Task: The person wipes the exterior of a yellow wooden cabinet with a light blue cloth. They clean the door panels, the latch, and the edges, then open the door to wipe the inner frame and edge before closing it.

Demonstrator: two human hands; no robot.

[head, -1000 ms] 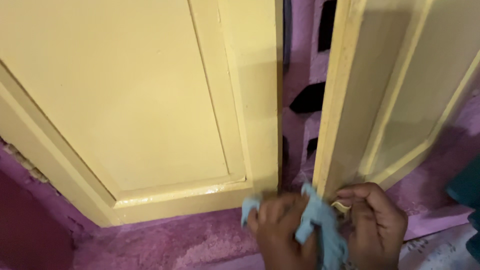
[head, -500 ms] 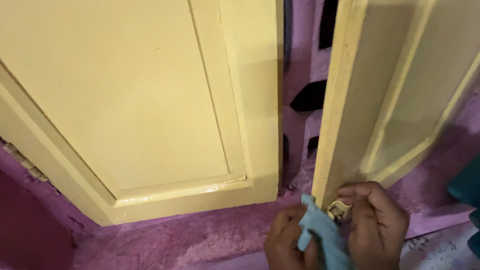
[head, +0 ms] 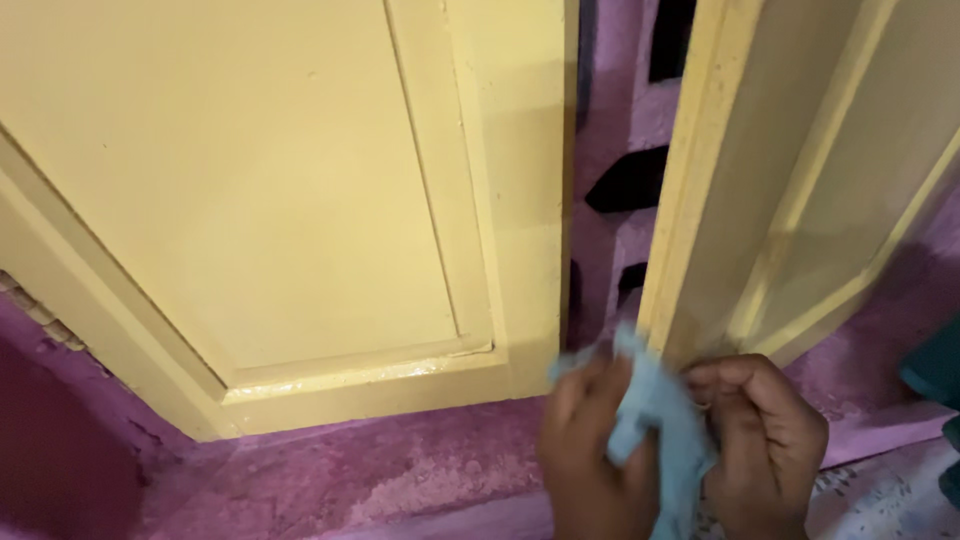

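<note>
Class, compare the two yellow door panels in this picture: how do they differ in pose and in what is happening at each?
The left door panel faces the camera almost flat; the right door panel is swung open, showing its narrow edge. No hand touches the left panel, while the left hand and right hand press a light blue cloth at the right panel's bottom corner. Both are pale yellow with raised frames, set against a purple wall.

Two pale yellow panelled door leaves (head: 300, 200) are set ajar against a rough pink-purple wall (head: 620, 110) pierced by dark openings (head: 625, 180).
</note>
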